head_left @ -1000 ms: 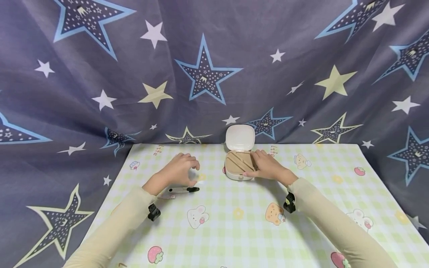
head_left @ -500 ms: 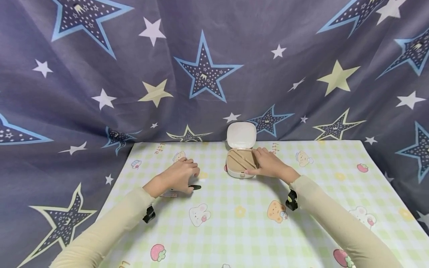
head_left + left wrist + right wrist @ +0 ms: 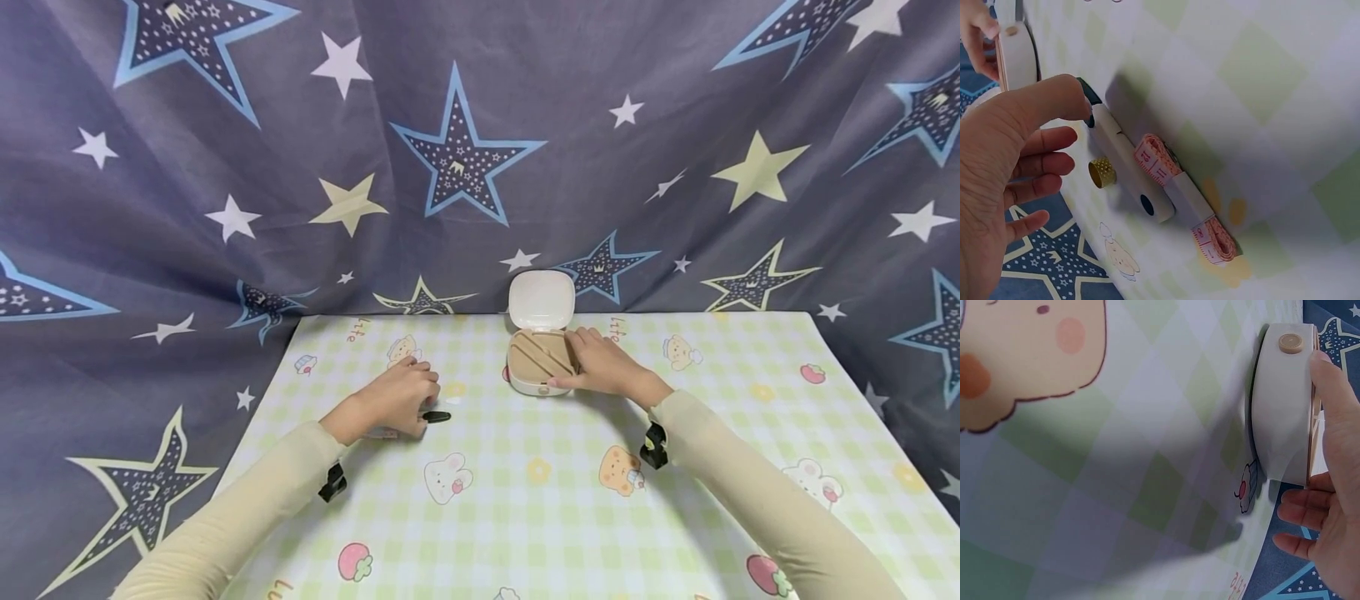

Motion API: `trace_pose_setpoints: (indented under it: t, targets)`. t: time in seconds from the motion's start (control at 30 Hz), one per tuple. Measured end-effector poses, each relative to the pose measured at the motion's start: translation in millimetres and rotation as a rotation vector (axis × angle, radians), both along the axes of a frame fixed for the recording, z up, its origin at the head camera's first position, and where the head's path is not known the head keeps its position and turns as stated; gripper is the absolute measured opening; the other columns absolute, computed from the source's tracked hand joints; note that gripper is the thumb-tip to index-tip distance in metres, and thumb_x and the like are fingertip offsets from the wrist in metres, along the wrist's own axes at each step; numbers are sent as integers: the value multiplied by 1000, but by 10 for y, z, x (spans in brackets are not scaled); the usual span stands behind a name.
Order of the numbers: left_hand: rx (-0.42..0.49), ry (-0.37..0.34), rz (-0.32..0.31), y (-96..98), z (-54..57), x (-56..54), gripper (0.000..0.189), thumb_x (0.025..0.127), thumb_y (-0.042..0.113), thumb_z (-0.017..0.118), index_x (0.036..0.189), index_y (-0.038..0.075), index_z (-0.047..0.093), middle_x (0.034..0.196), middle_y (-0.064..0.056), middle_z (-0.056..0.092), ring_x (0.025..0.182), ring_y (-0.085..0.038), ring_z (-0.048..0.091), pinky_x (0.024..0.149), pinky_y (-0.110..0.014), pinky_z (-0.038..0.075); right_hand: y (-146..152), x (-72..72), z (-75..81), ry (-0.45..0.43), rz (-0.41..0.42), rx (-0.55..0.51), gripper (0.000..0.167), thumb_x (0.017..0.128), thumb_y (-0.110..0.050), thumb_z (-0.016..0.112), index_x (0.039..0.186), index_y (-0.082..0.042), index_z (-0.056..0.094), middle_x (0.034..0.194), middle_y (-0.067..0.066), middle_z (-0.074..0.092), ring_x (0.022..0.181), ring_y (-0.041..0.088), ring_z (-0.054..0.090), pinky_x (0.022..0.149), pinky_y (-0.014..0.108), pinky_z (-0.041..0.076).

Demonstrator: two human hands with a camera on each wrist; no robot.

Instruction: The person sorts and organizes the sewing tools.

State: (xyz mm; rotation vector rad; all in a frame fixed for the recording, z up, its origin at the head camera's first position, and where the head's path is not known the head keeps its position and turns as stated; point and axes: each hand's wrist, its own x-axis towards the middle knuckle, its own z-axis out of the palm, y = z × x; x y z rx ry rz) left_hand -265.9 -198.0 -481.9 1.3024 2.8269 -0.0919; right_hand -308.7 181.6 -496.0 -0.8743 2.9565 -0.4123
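My right hand [image 3: 603, 365] holds the right side of a small white case [image 3: 531, 387], thumb at its front and fingers behind. The case's lid [image 3: 542, 300] stands raised, and a tan insert [image 3: 540, 354] with diagonal ridges shows inside. My left hand [image 3: 393, 398] is over a slim white tool [image 3: 1125, 156] with a dark end [image 3: 437, 417]. In the left wrist view, the thumb overlaps that dark end, and the other fingers are bent beside it; a grip on it cannot be made out. A gold thimble [image 3: 1102, 172] and a folded pink tape measure [image 3: 1163, 165] lie beside the tool.
The table carries a green-and-white checked cloth [image 3: 525, 517] with printed animals and strawberries. A dark curtain with stars [image 3: 465, 250] hangs behind the table's back edge. The case stands close to that edge.
My left hand has come down toward the white tool, with its fingers drawing closer together and covering more of it. My right hand stays on the case. The view has shifted slightly.
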Motion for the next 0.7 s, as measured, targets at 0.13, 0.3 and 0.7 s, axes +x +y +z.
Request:
trace_pose_setpoints:
  t: [0.13, 0.3, 0.7]
  targets:
    - [-25, -14, 11, -7, -13, 1, 21, 64, 26, 80, 76, 19, 65, 76, 10, 51, 76, -14, 43, 80, -39, 39, -3, -1, -2, 0, 1, 3, 103, 84, -67, 70, 148, 8, 41, 135, 27, 56, 120, 39, 55, 99, 56, 50]
    - [-50, -13, 22, -16, -38, 4, 20, 65, 24, 79, 73, 20, 61, 71, 10, 48, 73, -15, 41, 78, -36, 35, 0, 9, 18, 11, 9, -3, 102, 84, -65, 71, 147, 9, 42, 134, 27, 57, 119, 40, 56, 97, 56, 50]
    - [-33, -19, 21, -17, -105, 18, 18, 66, 19, 74, 71, 21, 57, 64, 12, 50, 67, -14, 42, 80, -39, 36, 2, 5, 21, 25, 16, -6, 100, 84, -65, 71, 145, 10, 45, 129, 27, 58, 114, 38, 57, 93, 55, 52]
